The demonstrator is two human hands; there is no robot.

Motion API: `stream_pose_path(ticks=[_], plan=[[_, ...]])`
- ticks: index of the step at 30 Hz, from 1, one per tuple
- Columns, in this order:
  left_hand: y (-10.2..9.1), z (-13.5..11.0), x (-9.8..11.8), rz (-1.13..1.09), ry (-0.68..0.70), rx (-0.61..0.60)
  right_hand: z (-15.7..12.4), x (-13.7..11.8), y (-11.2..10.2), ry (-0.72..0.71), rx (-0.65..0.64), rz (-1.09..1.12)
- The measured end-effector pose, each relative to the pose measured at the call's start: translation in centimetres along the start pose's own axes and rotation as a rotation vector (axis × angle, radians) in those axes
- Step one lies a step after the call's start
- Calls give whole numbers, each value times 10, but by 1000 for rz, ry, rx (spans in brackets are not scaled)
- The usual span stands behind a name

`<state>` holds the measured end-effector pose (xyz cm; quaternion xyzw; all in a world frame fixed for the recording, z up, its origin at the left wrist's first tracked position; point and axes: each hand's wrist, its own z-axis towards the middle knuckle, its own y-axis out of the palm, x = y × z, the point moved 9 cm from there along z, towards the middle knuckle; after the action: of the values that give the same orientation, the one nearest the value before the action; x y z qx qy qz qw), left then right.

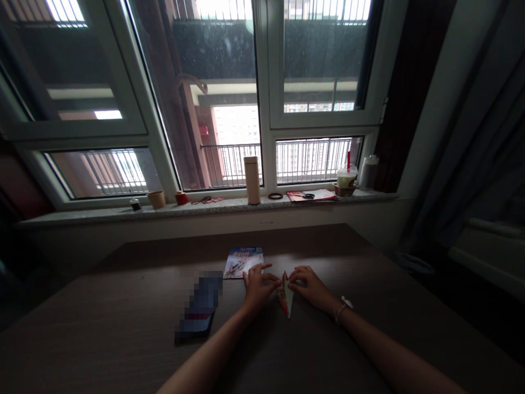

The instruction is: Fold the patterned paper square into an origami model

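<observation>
Between my hands a folded piece of paper (289, 301), red on one side and pale on the other, stands out as a narrow pointed shape on the dark table (361, 339). My left hand (259, 285) pinches its left edge with thumb and forefinger, the other fingers stretched forward. On the opposite edge, my right hand (310, 284) pinches the paper near its upper part, fingers curled. A bracelet circles my right wrist. Just beyond my left hand lies a colourful printed leaflet (241, 261), partly covered by the fingers.
A phone-like dark object (200, 306), blurred by pixels, lies left of my left arm. Along the windowsill (197, 208) stand a beige bottle (252, 180), a paper cup (156, 199), a drink cup with a red straw (347, 176), and some papers with scissors (307, 195).
</observation>
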<state>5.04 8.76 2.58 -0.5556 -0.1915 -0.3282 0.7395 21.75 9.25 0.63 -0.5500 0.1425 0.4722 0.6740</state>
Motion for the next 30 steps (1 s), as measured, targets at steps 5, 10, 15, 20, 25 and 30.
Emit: stream_pose_path(ticks=[5, 10, 15, 20, 25, 30], plan=[[2, 1, -3, 13, 13, 3, 0, -4, 0, -17, -5, 6], [5, 1, -3, 18, 32, -8, 0, -5, -1, -21, -4, 37], [9, 1, 3, 10, 68, -63, 0, -3, -9, 19, 65, 91], [13, 0, 5, -19, 97, -88, 1, -7, -13, 2, 78, 88], [16, -1, 5, -20, 107, -111, 2, -9, -12, -13, 94, 98], [15, -1, 9, -27, 123, -118, 2, -4, -9, 23, 89, 99]])
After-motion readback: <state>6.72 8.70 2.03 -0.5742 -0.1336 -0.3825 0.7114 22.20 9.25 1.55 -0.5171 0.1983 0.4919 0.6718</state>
